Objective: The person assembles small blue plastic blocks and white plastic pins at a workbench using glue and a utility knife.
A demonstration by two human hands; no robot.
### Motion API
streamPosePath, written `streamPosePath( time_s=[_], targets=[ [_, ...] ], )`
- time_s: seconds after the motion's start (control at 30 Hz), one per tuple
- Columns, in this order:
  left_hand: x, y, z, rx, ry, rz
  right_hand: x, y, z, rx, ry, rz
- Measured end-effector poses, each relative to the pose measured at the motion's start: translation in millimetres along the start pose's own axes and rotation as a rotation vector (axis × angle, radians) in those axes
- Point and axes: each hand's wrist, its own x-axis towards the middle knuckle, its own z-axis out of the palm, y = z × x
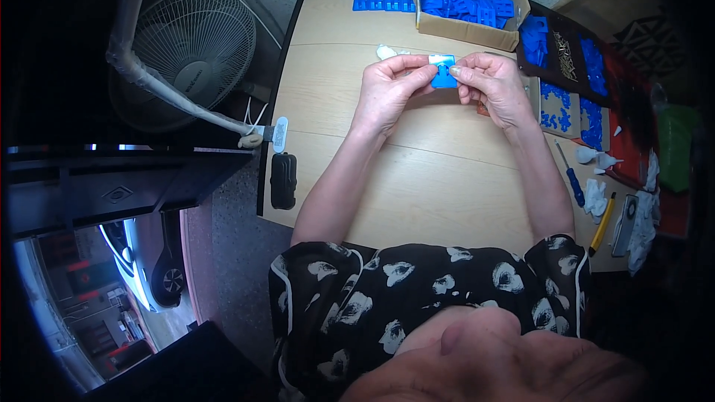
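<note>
A small, flat blue plastic piece is held up between both hands over the far middle of the table. My left hand pinches its left side, thumb and forefinger closed on it. On the other side, my right hand grips it with the thumb tip pressed near its upper right. A raised or cut shape shows in the middle of the piece, too small to make out. Just behind my left hand lies a crumpled white scrap. Beneath my right hand a small brownish thing is partly hidden.
A cardboard box of blue plastic pieces stands at the back. Finished-looking blue pieces with springs line the back edge. Trays of small blue parts and screws sit right, near a screwdriver and yellow cutter. A fan stands left.
</note>
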Motion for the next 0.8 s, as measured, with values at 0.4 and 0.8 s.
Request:
streamPosePath(
  time_s=[0.4, 0.8],
  targets=[
    [-1.5, -4.1, 0.3, -0.015, -0.007, 0.015, -2.1, 2.6, 0.6, -0.045, 0.009, -0.044],
    [-6.4, -12.5, 4.9, 0.029, 0.009, 0.034, -12.8, 7.9, -1.0, -0.075, 0.027, -0.101]
  ],
)
